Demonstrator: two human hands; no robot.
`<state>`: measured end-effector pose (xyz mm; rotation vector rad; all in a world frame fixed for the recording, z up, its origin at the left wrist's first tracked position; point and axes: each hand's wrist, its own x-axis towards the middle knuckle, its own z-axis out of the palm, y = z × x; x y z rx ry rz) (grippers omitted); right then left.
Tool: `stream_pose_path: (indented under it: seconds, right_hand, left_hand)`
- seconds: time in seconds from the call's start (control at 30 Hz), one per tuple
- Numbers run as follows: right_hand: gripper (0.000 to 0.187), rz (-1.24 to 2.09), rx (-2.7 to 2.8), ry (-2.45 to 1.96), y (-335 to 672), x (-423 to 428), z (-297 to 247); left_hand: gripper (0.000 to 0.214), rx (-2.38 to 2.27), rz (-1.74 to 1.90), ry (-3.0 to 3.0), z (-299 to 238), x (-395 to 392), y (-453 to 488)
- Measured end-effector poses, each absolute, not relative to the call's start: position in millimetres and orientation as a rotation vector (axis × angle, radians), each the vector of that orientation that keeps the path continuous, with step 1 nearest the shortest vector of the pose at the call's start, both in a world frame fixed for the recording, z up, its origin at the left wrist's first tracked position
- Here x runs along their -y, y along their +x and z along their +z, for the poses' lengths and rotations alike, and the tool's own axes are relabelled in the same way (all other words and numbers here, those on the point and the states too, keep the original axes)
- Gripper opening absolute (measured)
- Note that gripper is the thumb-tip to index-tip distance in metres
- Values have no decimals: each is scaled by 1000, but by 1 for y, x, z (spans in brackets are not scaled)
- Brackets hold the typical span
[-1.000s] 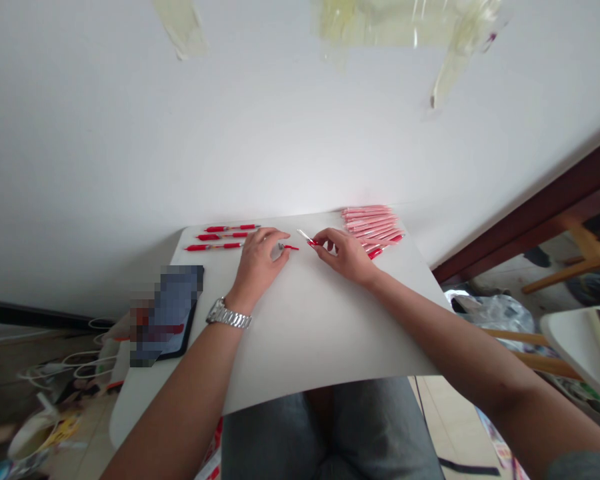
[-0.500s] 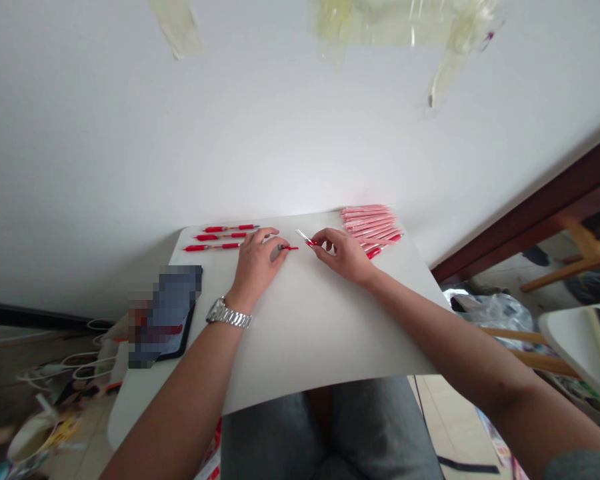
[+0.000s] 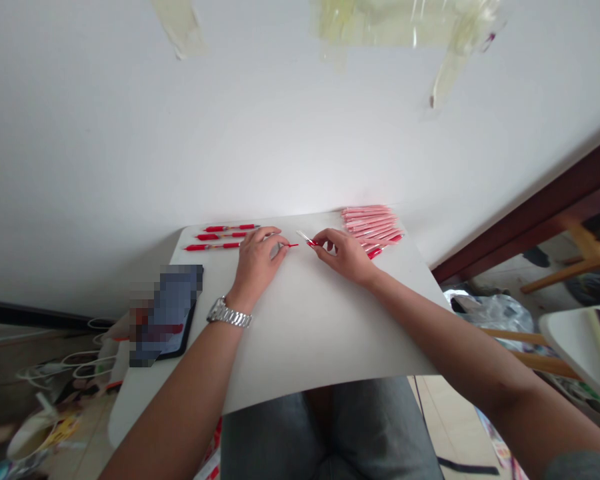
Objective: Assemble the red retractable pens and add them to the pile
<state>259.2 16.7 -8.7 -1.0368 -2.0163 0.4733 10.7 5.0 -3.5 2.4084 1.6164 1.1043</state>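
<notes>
My left hand point(image 3: 257, 263) rests on the white table point(image 3: 305, 327) and pinches a small red pen part point(image 3: 291, 246) whose thin tip points right. My right hand point(image 3: 344, 254) holds a clear pen barrel with a red end point(image 3: 306, 238), angled up to the left toward that tip; the two parts are a short gap apart. Three red pens point(image 3: 223, 237) lie in a row to the left of my left hand. A stack of pink wrapped pens point(image 3: 373, 223) lies behind my right hand at the table's far right.
A dark phone-like object point(image 3: 173, 310) lies at the table's left edge. The white wall point(image 3: 280, 133) stands right behind the table. Cables and clutter point(image 3: 55, 380) lie on the floor at left, a wooden chair point(image 3: 575, 253) and bags at right.
Almost nothing has moved. My left hand has shifted very slightly, and the red part's tip sits a little higher and closer to the clear barrel.
</notes>
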Motion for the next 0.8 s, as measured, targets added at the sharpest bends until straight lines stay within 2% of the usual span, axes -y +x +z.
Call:
stream_pose_path:
  seconds: [0.8]
  right_hand:
    - [9, 436, 2049, -1006, 260, -16, -7]
  left_hand:
    - [20, -1472, 1474, 2016, 8, 3, 18]
